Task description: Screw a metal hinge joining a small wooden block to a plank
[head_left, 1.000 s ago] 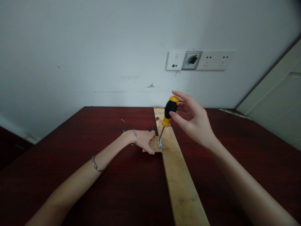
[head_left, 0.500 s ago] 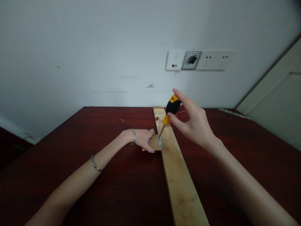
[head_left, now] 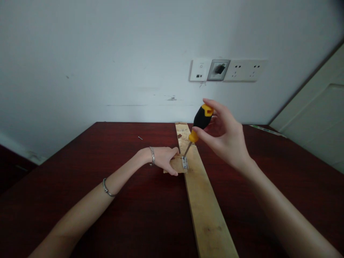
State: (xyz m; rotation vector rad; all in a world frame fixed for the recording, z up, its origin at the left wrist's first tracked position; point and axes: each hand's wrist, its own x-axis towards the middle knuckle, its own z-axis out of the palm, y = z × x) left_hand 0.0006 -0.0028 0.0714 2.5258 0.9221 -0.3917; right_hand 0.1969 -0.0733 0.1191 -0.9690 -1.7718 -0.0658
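My right hand point(head_left: 224, 134) grips a yellow and black screwdriver point(head_left: 202, 117) by its handle, thumb and fingertips on either side. The tool leans to the right, and its tip meets the upper end of a small metal hinge point(head_left: 185, 163). That hinge lies at the right edge of a small wooden block point(head_left: 177, 165), beside or over a long wooden plank point(head_left: 205, 193). Thumb and fingers of my left hand point(head_left: 164, 159) clasp the block from the left. Any screw under the tip is too small to make out.
A loose screw point(head_left: 140, 138) lies on the dark red tabletop point(head_left: 129, 222), left of the plank. Behind the table rises a white wall with sockets point(head_left: 228, 70). A thin patterned strip point(head_left: 268, 130) rests at the back right, near a pale door point(head_left: 319, 107).
My right hand and the screwdriver handle have shifted right, and the handle has turned and leans more. The block with the hinge has slid slightly right along with my left hand.
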